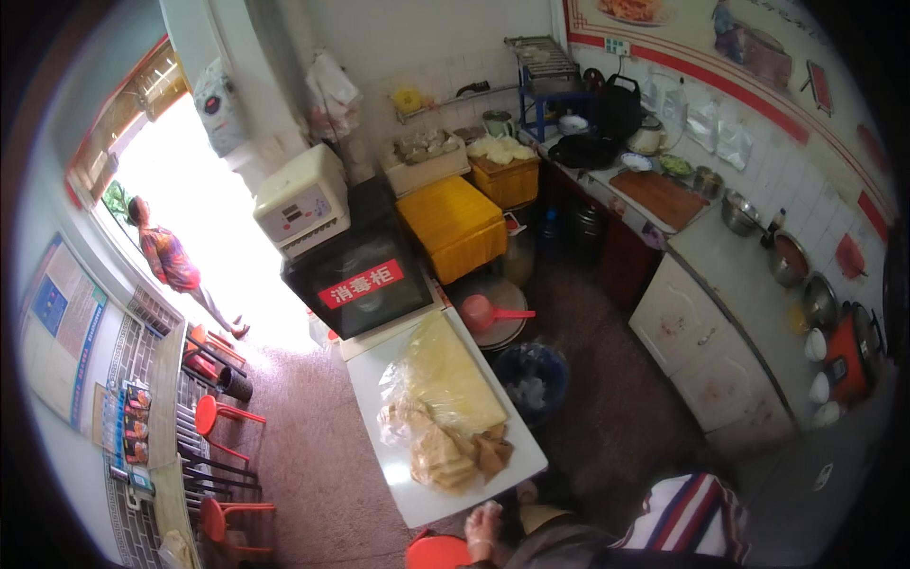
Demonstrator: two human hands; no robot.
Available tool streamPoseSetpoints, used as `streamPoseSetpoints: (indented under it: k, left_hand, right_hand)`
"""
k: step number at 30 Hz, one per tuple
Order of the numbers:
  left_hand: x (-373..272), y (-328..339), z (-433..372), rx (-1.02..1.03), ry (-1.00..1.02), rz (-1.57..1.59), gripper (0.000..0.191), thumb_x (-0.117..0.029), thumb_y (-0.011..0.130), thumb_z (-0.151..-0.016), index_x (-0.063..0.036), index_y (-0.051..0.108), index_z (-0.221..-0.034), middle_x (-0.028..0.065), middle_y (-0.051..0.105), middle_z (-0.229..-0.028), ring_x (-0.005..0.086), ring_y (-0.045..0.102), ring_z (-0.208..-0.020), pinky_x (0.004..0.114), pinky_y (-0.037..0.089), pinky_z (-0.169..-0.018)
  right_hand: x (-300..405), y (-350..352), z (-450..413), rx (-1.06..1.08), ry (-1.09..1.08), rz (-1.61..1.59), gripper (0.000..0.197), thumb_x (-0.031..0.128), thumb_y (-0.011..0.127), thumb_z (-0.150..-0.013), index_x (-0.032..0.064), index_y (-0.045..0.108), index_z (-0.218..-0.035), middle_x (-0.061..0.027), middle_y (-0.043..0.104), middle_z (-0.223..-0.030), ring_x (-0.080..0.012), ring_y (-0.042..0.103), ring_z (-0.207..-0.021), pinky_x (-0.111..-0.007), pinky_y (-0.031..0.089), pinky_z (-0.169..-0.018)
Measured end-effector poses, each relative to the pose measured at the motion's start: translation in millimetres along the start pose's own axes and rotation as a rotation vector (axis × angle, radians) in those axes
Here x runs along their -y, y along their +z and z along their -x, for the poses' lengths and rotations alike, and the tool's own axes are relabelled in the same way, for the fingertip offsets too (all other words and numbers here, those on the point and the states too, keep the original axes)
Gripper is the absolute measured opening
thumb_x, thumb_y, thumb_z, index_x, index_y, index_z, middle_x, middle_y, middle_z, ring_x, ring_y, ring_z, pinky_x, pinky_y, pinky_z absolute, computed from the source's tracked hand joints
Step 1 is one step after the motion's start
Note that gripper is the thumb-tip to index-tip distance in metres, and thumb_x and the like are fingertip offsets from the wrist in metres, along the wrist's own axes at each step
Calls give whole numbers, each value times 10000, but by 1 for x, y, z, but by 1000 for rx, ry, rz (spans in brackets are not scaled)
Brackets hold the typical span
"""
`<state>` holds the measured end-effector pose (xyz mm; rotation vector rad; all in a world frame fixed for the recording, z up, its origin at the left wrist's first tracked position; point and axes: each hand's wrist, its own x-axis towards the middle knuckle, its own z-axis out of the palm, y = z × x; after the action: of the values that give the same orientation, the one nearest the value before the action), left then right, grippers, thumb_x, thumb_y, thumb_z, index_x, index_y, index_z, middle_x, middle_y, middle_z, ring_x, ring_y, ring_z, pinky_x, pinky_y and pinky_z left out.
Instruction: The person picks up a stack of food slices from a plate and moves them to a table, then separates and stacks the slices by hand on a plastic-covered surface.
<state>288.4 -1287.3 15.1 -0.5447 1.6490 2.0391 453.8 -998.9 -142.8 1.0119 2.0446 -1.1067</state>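
Observation:
At the bottom edge, my left hand (483, 525) is beside the near corner of a white table, above a red stool (439, 552). Its fingers look bunched; whether they hold anything is unclear. A small, dim patch of skin against the table's near edge seems to be my right hand (527, 491), mostly hidden, with a tan item (543, 517) just below it. On the white tabletop (405, 498) lie a large pale-yellow slab or stack under clear plastic film (455, 377), crumpled brown wrapping (442, 455) and a darker brown piece (493, 453).
Beyond the table stand a black disinfection cabinet (355, 263) and a yellow-covered box (455, 220). A pink dipper (478, 313) and blue bucket (532, 384) are to the right, past them a counter (718, 263) with bowls. Red stools (206, 415) line the left; a person (170, 256) stands at the doorway.

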Motion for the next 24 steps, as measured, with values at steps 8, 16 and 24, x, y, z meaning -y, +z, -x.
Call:
streamPoseSetpoints:
  k: [8, 16, 24]
  left_hand:
    - [12, 0, 30, -74, 95, 72, 287, -253, 524, -902, -74, 526, -1127, 105, 614, -1050, 212, 608, -929, 338, 487, -803]
    - [-10, 119, 56, -77, 262, 197, 251, -260, 582, -885, -49, 584, -1021, 77, 629, -939, 159, 597, -804, 276, 488, -701]
    - [-14, 347, -10, 12, 275, 131, 329, -326, 560, -905, -26, 606, -1031, 64, 642, -956, 130, 574, -869, 270, 465, -772]
  right_hand:
    - [-90, -79, 39, -120, -47, -194, 205, 193, 518, -857, 24, 633, -865, -124, 629, -758, -226, 600, -679, -365, 486, -613]
    - [-189, -254, 13, -318, 108, -389, 181, 168, 531, -872, 19, 631, -881, -106, 624, -736, -193, 588, -632, -330, 485, -579]
    - [-78, -470, -156, -363, -278, -448, 156, 144, 543, -887, 14, 629, -897, -87, 618, -714, -159, 577, -584, -295, 484, -545]
